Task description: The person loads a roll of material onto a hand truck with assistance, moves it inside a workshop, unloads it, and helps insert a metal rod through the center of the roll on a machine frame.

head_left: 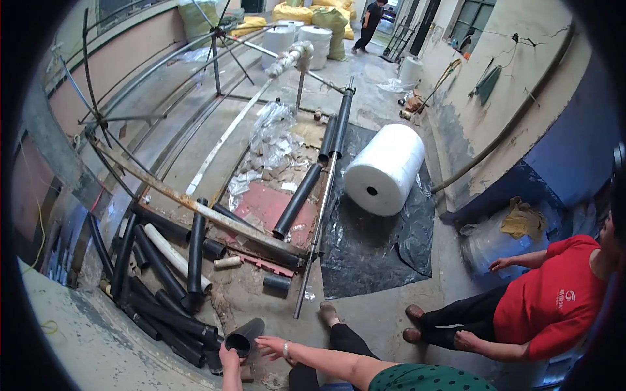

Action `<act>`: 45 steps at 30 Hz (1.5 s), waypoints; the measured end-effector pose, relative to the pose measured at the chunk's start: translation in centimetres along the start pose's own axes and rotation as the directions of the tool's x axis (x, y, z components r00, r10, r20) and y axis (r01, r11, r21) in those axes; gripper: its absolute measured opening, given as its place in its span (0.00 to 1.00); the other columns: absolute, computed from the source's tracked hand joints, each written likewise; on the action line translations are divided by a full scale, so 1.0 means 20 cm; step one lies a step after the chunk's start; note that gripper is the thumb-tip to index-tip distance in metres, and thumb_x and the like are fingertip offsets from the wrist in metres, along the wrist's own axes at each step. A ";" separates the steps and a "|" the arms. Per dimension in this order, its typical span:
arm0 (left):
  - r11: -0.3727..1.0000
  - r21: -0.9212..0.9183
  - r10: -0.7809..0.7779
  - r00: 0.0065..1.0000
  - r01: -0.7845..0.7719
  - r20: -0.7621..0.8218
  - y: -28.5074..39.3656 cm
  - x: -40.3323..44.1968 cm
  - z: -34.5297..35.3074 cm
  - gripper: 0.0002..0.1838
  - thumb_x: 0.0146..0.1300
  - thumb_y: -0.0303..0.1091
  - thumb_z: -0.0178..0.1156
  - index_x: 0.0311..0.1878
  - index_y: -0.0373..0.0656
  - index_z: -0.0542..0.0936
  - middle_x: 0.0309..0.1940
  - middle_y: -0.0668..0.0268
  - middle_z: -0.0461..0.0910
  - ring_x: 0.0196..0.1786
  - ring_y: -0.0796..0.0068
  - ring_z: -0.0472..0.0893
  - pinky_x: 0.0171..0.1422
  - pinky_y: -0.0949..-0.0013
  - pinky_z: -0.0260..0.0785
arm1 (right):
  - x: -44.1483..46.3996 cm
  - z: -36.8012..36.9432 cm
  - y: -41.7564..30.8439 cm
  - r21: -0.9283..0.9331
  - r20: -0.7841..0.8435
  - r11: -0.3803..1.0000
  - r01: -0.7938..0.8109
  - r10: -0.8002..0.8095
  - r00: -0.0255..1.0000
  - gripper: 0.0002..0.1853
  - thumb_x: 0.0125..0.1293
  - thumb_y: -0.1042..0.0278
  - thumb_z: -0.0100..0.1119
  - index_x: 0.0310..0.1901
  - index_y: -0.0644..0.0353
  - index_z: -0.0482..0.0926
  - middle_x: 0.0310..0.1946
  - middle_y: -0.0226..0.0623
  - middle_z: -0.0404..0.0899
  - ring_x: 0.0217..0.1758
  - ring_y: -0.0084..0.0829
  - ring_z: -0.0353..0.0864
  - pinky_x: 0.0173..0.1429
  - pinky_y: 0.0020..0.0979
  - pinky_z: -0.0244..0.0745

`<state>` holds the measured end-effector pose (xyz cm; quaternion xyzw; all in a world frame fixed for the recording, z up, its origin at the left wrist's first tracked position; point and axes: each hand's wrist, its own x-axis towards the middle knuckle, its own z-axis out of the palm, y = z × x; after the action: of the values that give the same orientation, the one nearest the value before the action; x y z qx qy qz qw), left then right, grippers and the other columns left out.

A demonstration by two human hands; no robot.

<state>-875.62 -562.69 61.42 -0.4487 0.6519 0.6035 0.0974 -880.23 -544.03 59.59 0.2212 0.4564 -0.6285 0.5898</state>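
Observation:
My left hand is closed on the near end of a short black plastic tube, with the thumb at the rim. The tube's round open end faces me. Beside that rim is my right hand, fingers stretched out and apart. Whether its fingertips touch the tube I cannot tell. A bracelet circles the right wrist, and a green dotted sleeve covers the upper arm. To the left lies a heap of black tubes with a white tube among them.
A large white plastic roll rests on black sheeting. A long metal rod carrying black tubes lies by a rusty metal frame. A person in a red shirt stands at right; another person is far back.

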 end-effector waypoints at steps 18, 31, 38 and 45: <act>0.983 0.148 -0.088 0.982 0.113 -0.166 -0.11 0.02 0.01 0.15 0.53 0.18 0.45 0.44 0.36 0.74 0.35 0.54 0.77 0.29 0.57 0.81 0.17 0.62 0.77 | -1.07 -1.43 0.23 0.091 -0.505 0.988 0.121 -0.059 0.861 0.21 0.64 0.50 0.58 0.56 0.47 0.73 0.44 0.29 0.81 0.41 0.26 0.82 0.36 0.32 0.72; 0.918 0.093 -0.298 0.825 0.386 -0.480 0.27 -0.31 0.45 0.21 0.59 0.29 0.53 0.56 0.49 0.64 0.37 0.59 0.75 0.26 0.63 0.76 0.15 0.65 0.64 | -1.74 -2.43 0.12 -0.040 -0.785 0.969 0.245 -0.182 0.592 0.21 0.60 0.58 0.61 0.52 0.60 0.76 0.34 0.29 0.80 0.29 0.20 0.79 0.24 0.22 0.68; 0.834 0.543 -0.064 0.995 0.092 -0.072 0.56 -0.27 0.99 0.27 0.53 0.28 0.62 0.58 0.39 0.69 0.33 0.55 0.79 0.24 0.66 0.80 0.24 0.64 0.73 | -2.03 -2.75 0.19 0.031 -0.845 0.983 0.181 -0.071 0.530 0.22 0.57 0.58 0.64 0.49 0.62 0.79 0.34 0.37 0.83 0.29 0.25 0.82 0.36 0.27 0.77; 0.804 0.595 -0.278 0.890 0.010 0.361 0.84 -0.44 1.88 0.23 0.59 0.32 0.59 0.58 0.37 0.71 0.36 0.60 0.80 0.30 0.67 0.82 0.30 0.67 0.74 | -2.04 -3.00 0.10 -0.070 -0.852 0.956 0.284 -0.205 0.481 0.24 0.60 0.57 0.62 0.53 0.65 0.76 0.39 0.38 0.82 0.34 0.27 0.82 0.38 0.27 0.77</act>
<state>-897.95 -527.96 69.50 -0.3022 0.7287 0.4511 0.4173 -885.53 -471.72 63.12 0.4565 0.6868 -0.5344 0.1853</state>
